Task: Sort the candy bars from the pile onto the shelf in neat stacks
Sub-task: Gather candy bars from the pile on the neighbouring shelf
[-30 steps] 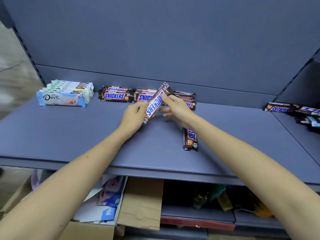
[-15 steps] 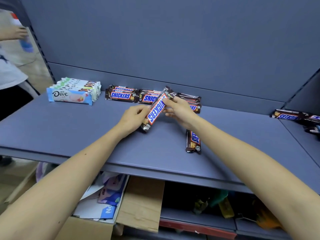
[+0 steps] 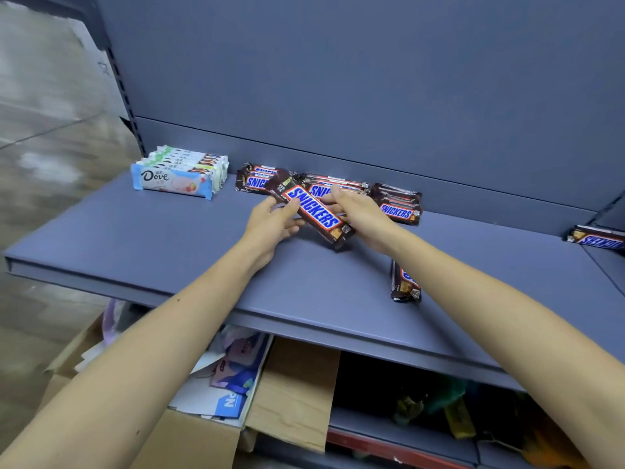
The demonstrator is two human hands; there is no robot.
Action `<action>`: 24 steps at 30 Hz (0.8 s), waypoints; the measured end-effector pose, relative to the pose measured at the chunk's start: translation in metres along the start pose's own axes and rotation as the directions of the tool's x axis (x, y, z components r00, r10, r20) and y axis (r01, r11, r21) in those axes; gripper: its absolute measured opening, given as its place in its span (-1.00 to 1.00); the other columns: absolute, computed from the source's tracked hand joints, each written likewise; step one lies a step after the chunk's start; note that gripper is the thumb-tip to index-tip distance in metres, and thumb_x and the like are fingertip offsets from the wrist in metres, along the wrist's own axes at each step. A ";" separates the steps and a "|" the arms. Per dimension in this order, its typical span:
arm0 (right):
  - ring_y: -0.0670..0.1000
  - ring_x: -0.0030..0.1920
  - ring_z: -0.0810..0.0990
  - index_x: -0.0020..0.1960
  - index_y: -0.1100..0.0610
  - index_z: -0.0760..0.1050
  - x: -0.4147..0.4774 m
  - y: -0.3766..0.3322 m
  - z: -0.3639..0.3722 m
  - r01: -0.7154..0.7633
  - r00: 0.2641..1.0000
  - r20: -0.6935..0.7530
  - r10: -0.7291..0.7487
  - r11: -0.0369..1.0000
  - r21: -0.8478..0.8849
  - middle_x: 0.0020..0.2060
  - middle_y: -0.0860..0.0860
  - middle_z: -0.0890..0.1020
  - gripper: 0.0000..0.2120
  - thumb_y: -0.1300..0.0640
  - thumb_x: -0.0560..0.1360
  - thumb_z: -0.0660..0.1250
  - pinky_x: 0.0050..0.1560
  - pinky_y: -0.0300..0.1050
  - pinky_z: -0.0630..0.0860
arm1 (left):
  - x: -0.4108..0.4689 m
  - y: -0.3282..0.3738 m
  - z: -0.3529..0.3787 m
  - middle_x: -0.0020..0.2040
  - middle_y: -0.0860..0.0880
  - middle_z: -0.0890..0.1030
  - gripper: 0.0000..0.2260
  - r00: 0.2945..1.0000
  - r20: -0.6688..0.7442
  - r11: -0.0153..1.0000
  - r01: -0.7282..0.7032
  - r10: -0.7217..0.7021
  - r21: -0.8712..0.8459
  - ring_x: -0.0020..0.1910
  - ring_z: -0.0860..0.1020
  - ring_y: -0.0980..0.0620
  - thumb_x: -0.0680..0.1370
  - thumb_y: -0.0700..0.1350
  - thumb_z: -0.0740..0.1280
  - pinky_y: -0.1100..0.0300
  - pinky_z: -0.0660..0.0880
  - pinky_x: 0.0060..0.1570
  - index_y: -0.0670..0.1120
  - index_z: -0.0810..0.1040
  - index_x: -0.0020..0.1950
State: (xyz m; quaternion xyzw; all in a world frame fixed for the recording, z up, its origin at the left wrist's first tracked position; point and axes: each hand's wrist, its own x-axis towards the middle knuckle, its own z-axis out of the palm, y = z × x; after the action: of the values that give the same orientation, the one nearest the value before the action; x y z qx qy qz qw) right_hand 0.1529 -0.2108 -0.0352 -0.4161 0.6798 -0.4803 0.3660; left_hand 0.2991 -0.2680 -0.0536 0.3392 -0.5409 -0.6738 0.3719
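Now both hands, left hand (image 3: 270, 221) and right hand (image 3: 358, 214), pinch one brown, blue-lettered Snickers bar (image 3: 313, 211) above the grey-blue metal shelf (image 3: 169, 252), fingers curled round it.

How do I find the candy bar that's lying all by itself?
Look at the wide blue-grey shelf. From the right-hand Snickers stack at its back wall, come forward toward the front edge. The lone Snickers bar lies there, pointing front to back while the stacked ones lie sideways, touching no other bar.
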 end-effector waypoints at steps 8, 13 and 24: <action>-0.08 -0.28 0.45 -0.04 0.08 0.54 -0.003 0.002 0.021 0.073 0.997 0.046 -0.063 0.962 -0.263 -0.26 -0.07 0.51 -0.90 0.06 0.51 0.32 -0.23 -0.23 0.47 | 0.000 -0.002 -0.025 -0.17 0.00 0.56 -0.86 0.987 -0.108 0.978 0.101 -0.122 -0.182 -0.32 0.60 0.18 0.61 -0.21 0.18 0.39 0.52 -0.25 -0.05 0.43 -0.13; -0.05 -0.15 0.47 0.06 0.14 0.58 0.005 0.002 0.032 0.148 0.987 0.014 -0.159 0.881 -0.450 -0.13 -0.02 0.55 -0.79 0.06 0.48 0.35 -0.11 -0.21 0.39 | 0.005 0.003 -0.041 -0.16 -0.01 0.57 -0.95 0.985 -0.149 0.993 0.094 -0.083 0.072 -0.21 0.55 0.12 0.58 -0.19 0.23 0.31 0.49 -0.14 -0.12 0.47 -0.03; -0.05 -0.12 0.46 0.03 0.17 0.55 0.013 -0.003 0.056 0.149 0.985 0.016 -0.169 0.814 -0.562 -0.06 0.03 0.58 -0.80 0.11 0.45 0.39 -0.24 -0.23 0.34 | 0.009 0.004 -0.082 -0.06 -0.04 0.61 -0.81 0.964 -0.210 0.661 0.053 0.161 0.749 0.03 0.50 -0.02 0.54 -0.16 0.21 0.24 0.38 -0.02 -0.12 0.56 0.07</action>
State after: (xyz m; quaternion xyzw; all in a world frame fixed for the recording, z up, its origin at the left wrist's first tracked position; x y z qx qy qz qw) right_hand 0.1988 -0.2425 -0.0492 -0.5522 0.7598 -0.2956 0.1744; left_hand 0.3658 -0.3162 -0.0652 0.5300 -0.7265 -0.3305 0.2867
